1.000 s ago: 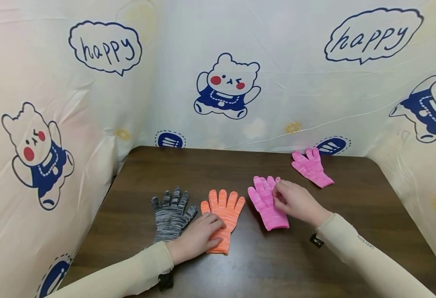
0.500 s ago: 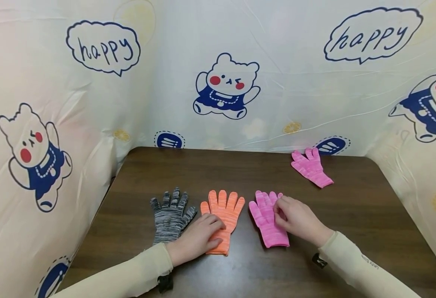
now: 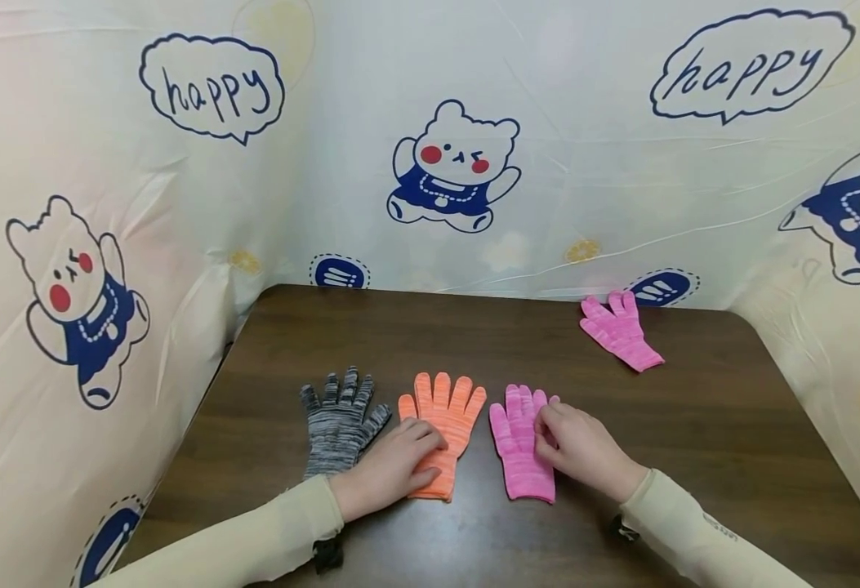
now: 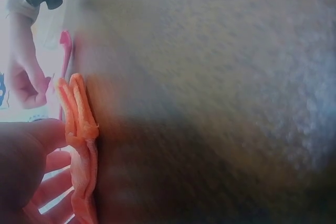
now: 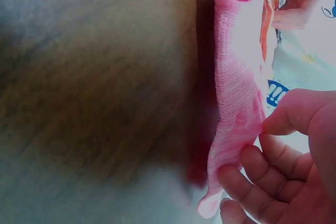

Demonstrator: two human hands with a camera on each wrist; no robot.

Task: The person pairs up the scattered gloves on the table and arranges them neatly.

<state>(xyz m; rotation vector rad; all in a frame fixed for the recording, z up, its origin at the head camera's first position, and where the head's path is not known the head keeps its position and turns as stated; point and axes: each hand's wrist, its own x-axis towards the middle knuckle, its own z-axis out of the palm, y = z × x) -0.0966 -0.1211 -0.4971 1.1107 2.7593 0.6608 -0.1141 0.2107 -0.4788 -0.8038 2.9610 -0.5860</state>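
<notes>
In the head view three knitted gloves lie side by side: a grey-black striped glove (image 3: pixel 336 429), an orange glove (image 3: pixel 453 433) and a pink glove (image 3: pixel 521 445), fingers pointing away from me. My left hand (image 3: pixel 393 459) rests on the orange glove with relaxed fingers; its forearm covers part of the grey glove's cuff. With thumb and fingertips my right hand (image 3: pixel 580 445) pinches the pink glove along its right side. Up close in the right wrist view, the pink glove (image 5: pixel 236 77) stands out from the table, its cuff opening visible. The left wrist view shows my thumb against the orange glove (image 4: pixel 84 177).
A second pink glove (image 3: pixel 622 331) lies at the back right of the table, its fingertips near the back edge. The dark wooden table (image 3: pixel 400 327) is enclosed by a printed cloth (image 3: pixel 327 163) at the back and both sides.
My right hand has drawn the pink glove toward me and straightened it, so its cuff lines up with the orange glove's. The left hand has stayed on the orange glove.
</notes>
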